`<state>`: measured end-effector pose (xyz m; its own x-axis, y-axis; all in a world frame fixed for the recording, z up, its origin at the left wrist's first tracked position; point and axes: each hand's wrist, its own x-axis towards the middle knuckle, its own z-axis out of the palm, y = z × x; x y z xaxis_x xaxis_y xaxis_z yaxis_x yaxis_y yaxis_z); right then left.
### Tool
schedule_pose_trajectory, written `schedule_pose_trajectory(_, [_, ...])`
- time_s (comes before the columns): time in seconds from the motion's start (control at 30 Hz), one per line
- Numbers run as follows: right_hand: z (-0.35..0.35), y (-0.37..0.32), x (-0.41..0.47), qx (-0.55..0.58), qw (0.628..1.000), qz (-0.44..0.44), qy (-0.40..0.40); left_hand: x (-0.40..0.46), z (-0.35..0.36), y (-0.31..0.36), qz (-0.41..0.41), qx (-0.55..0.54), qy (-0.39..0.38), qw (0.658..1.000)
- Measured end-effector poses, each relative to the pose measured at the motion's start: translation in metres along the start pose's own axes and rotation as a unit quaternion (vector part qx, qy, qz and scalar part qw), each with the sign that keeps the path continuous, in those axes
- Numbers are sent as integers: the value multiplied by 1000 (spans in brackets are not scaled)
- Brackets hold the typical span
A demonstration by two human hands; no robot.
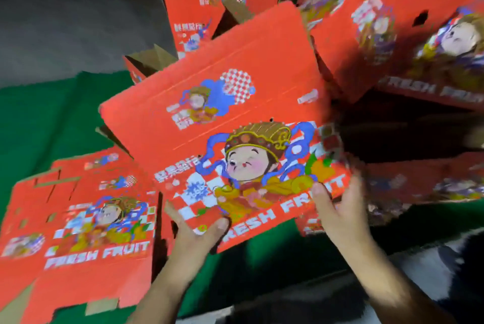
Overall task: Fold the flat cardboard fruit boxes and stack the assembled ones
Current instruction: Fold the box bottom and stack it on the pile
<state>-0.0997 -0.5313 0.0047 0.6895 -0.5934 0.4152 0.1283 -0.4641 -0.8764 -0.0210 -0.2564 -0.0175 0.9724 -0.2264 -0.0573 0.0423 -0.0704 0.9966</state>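
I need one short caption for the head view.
Both hands hold a red fruit box above green cloth.

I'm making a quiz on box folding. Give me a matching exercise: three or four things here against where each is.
1. held box
2. flat box
3. left hand
4. right hand

A. lying on the green cloth, lower left
B. gripping the box's near right corner
C. raised in the middle, in both hands
D. under the box's near edge, thumb on its front

1-C, 2-A, 3-D, 4-B

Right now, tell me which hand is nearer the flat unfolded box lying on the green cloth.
Left. The left hand grips the held box's near edge, just beside the flat box on the green cloth. The right hand holds the opposite corner, farther away.
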Motion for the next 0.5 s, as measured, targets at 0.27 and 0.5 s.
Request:
schedule_pose_trajectory(0.27, [-19,30,37,-65,992,96,-44,58,23,40,68,13,-127,990])
schedule_pose_trajectory(0.5, [-13,23,-11,-212,971,101,40,15,13,12,45,-28,-79,996])
